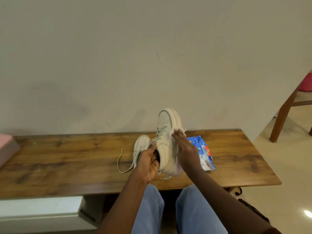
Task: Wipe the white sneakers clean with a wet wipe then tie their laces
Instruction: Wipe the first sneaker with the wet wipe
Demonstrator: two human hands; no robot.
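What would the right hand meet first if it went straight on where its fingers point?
The wet wipe under its fingertips; the right hand would push it along the held sneaker toward the toe. Beyond that probably the wall, though depth is unclear.

Soft dim indoor light, floor (287, 174) glare lower right, wide-angle edge distortion

The 2nd sneaker (141, 143) on the table (67, 157) is half hidden behind the left hand (148, 163) & the raised sneaker (166, 146), whose sole underside faces away; the left fingertips vanish inside its opening. Most of the wet wipe (180, 130) lies under the right hand (184, 149), which w/ its forearm covers part of the wipe pack (205, 155), print too small to read. Pink box (5, 146) cut off at left edge, chair (285, 112) at right edge.
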